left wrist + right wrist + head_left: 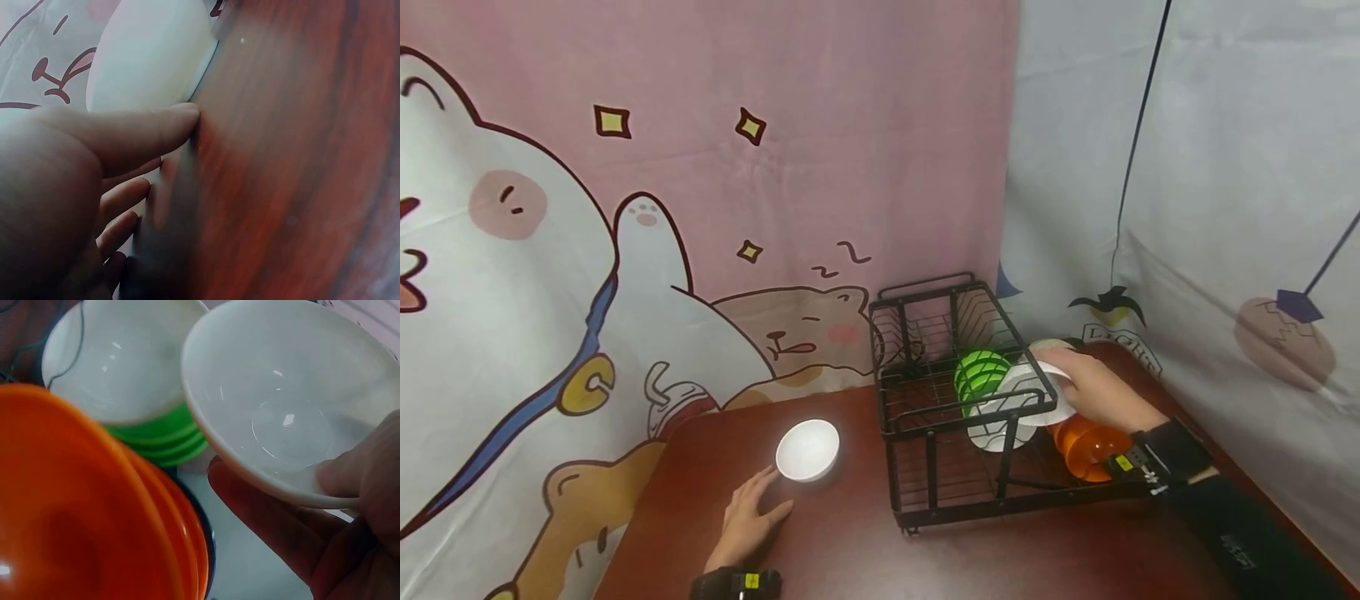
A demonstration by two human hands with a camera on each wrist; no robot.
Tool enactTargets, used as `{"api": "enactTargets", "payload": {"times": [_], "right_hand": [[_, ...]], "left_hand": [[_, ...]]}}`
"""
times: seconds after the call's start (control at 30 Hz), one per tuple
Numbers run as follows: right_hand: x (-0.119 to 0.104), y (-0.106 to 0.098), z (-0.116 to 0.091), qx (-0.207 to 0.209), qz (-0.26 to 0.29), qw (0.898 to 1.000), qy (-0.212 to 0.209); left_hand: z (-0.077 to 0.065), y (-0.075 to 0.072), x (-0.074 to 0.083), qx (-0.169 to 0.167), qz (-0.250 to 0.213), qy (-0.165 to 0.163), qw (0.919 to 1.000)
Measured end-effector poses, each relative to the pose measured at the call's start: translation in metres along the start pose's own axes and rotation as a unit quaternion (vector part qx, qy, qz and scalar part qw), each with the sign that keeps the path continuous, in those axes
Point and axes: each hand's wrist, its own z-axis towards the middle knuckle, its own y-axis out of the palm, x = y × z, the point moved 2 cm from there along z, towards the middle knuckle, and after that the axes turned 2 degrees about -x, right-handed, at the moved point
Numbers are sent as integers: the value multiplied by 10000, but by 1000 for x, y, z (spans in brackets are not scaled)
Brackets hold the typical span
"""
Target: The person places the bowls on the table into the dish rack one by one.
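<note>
My right hand point(1101, 387) pinches a white bowl point(275, 381) by its rim, thumb inside and fingers underneath. It holds this bowl tilted at the right side of a black dish rack point(951, 517). Beside it in the rack stands another white bowl point(119, 356), in front of a row of green bowls point(981, 375). Several nested orange bowls point(1090, 450) lie on their sides just below the right wrist. On the table, my left hand point(748, 512) lies with relaxed fingers, fingertips right by a separate white bowl point(807, 450) that sits upright.
The rack has an upper wire tier point(958, 329) whose front bar passes in front of the white bowls. Below is a dark red-brown wooden table point(850, 558). A printed cloth point(865, 167) hangs behind and along the right edge.
</note>
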Motion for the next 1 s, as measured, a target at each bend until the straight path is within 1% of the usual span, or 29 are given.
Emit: {"api": "enactTargets", "payload": {"times": [0.1,0.17,0.23,0.3,0.37,0.43,0.5,0.53,0.6,0.73,0.8,0.83,0.87,0.93,1.0], "right_hand": [[-13,11,1,-316,44,9995,-16],[-21,18,0,-385,36,9990,-212],[-29,22,0,-294,-146,9981,-518],[-36,27,1,-23,-437,9946,-946],[-42,31,1,330,-836,9854,-1448],[-46,38,2,578,-1200,9732,-1876],[-48,45,1,672,-1509,9618,-2182],[-48,50,-1,665,-1681,9576,-2243],[-48,59,-4,476,-1984,9546,-2171],[-44,73,-10,204,-2801,9375,-2054],[-41,78,-12,167,-3122,9269,-2077],[-39,79,-13,163,-3169,9257,-2059],[-38,80,-14,123,-3132,9289,-1973],[-35,82,-14,50,-2925,9398,-1765],[-34,83,-13,62,-2618,9526,-1551]], "left_hand": [[-2,0,-1,-55,-15,-76,10000],[-3,0,0,-105,-35,-131,9999],[-4,0,0,-121,-44,-137,9998],[-3,0,1,-102,-25,-98,9999],[-3,-1,2,-68,10,-43,10000],[-2,-2,2,-57,53,-9,10000],[-2,-2,2,-64,51,-16,10000],[-2,-2,1,-78,55,-37,9999],[-2,-3,1,-101,54,-61,9999],[-2,-4,2,-114,44,-61,9999],[-1,-4,3,-117,26,-41,9999],[-1,-4,4,-127,33,-44,9999],[-1,-4,3,-131,34,-44,9999],[0,-4,3,-125,33,-31,9999],[0,-4,3,-98,42,-3,9999]]}}
